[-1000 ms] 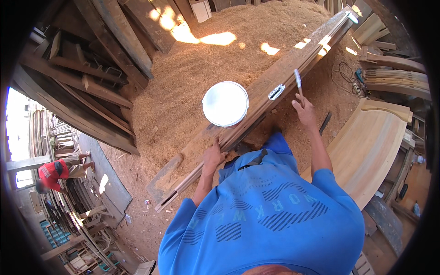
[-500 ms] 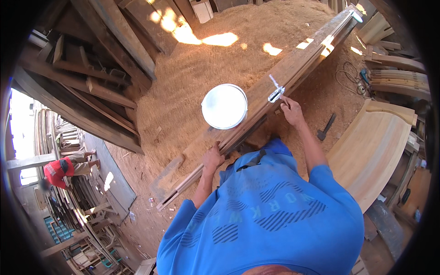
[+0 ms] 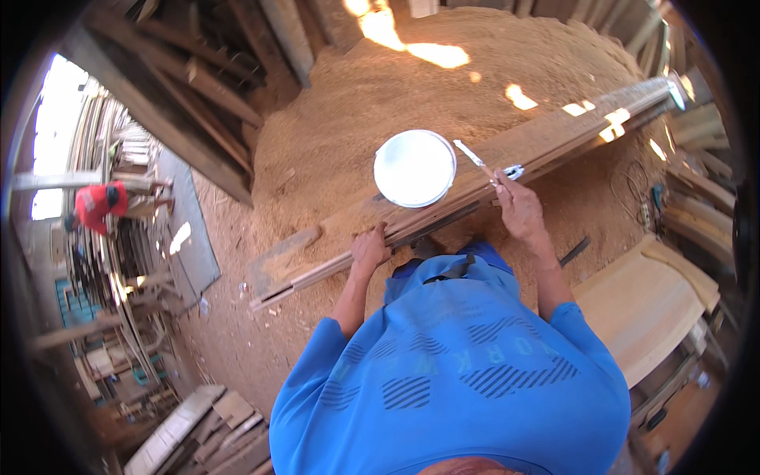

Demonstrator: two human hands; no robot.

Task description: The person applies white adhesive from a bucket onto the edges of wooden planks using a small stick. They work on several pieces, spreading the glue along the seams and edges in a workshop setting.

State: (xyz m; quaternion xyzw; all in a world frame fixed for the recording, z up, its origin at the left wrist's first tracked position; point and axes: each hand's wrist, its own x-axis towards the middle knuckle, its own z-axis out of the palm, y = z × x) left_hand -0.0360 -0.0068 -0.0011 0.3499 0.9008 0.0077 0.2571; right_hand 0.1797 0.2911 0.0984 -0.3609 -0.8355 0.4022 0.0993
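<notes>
My right hand [image 3: 522, 209] is closed round a slim wooden stick [image 3: 473, 153] with a white-coated far end, held over the boards beside the bucket. A second small white-smeared piece [image 3: 514, 172] shows by the same fingers; its kind is unclear. My left hand [image 3: 370, 249] is at the near edge of a long wooden board [image 3: 331, 266], its fingers curled over that edge. Between and beyond my hands, a round white bucket [image 3: 415, 169] stands on the boards, its inside washed out by glare.
Sawdust [image 3: 332, 142] is heaped beyond the boards. A wide curved wooden panel [image 3: 633, 309] lies at right, near a dark hammer [image 3: 575, 250] and a coiled cable [image 3: 629, 194]. Scrap wood [image 3: 229, 431] is stacked lower left. A person in red [image 3: 101, 204] bends over timber far left.
My right hand has turned, and the stick's white end now points toward the bucket. The view has shifted, so the boards lie more level. My left hand stays at the board edge.
</notes>
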